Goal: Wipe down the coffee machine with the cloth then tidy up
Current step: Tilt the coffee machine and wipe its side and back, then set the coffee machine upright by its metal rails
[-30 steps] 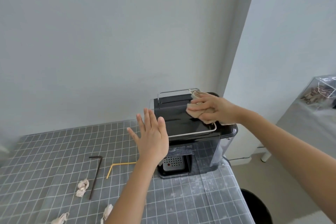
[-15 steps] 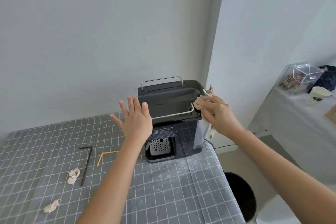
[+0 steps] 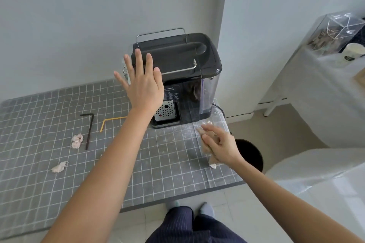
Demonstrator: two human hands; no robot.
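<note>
Whereas 0.5 s ago the cloth met the coffee machine, right hand now presses it on the tabletop, loosely curled | left hand splayed, empty, fronting machine | wiping judged finished; tidying next.

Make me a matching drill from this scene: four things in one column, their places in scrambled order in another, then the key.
1. cloth
2. black hex key
3. yellow straw
4. paper cup

A. on the side table at far right
B. under the right hand on the checked table
C. left of the yellow straw
D. lying left of the coffee machine

Pairs: 1-B, 2-C, 3-D, 4-A
</note>
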